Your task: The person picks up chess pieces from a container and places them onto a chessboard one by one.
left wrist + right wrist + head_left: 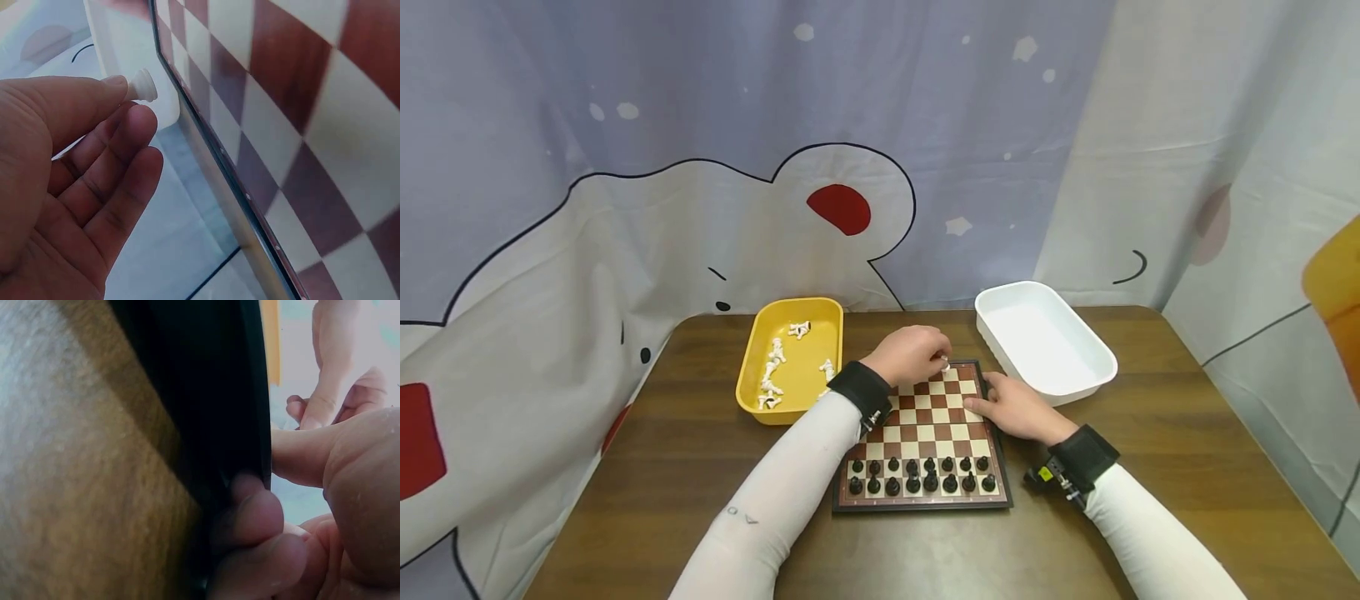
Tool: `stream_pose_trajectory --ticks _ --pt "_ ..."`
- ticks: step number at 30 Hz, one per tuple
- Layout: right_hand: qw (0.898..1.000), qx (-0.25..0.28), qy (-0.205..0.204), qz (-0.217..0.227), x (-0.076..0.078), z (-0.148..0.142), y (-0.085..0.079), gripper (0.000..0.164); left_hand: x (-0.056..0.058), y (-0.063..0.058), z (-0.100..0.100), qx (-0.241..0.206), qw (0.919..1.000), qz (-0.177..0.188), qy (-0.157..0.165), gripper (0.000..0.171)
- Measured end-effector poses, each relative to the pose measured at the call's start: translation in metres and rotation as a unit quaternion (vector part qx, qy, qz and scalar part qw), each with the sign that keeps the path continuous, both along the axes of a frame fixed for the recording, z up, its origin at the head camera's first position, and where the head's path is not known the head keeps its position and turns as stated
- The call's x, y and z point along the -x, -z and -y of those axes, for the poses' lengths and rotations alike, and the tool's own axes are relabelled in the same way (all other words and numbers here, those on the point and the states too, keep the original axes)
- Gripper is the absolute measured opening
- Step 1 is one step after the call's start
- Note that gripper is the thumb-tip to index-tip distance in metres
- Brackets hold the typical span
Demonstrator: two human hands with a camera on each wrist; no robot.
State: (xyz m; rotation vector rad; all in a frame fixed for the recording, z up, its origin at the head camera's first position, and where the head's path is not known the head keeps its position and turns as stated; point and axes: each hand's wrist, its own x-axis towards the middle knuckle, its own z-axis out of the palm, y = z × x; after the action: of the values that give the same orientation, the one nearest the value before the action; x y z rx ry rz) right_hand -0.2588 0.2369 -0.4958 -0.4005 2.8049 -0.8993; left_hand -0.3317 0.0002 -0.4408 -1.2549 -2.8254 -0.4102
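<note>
A white chess piece (945, 365) is pinched between the thumb and fingers of my left hand (910, 354), over the far right part of the chessboard (940, 432). In the left wrist view, the base of the white chess piece (145, 85) faces the board; its upper part is hidden by the fingertips. My right hand (1018, 407) grips the board's right edge, thumb on the top face and fingers against the dark side (219, 381). Two rows of black chess pieces (930, 481) stand on the board's near end.
Left of the board, a yellow tray (808, 358) holds several white chess pieces (771, 375), partly behind my left forearm. A white tray (1037, 337) stands at the back right, close to my right hand. A patterned curtain (880, 125) hangs behind the wooden table (677, 450).
</note>
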Motion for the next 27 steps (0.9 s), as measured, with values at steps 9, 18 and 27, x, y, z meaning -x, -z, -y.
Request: stream_pose_trajectory --ticks 9,18,27 --pt "1.000 0.004 -0.003 -0.004 0.000 -0.001 0.000 0.079 0.003 0.001 -0.014 0.011 0.9999 0.003 0.007 0.018" --pt "1.000 0.019 -0.010 -0.005 0.002 -0.001 0.003 0.069 0.001 0.008 -0.027 0.034 0.9989 -0.002 0.033 0.015" --pt "1.000 0.015 -0.007 -0.005 0.002 -0.001 0.002 0.068 0.003 0.013 -0.035 0.032 0.9987 0.002 0.041 0.019"
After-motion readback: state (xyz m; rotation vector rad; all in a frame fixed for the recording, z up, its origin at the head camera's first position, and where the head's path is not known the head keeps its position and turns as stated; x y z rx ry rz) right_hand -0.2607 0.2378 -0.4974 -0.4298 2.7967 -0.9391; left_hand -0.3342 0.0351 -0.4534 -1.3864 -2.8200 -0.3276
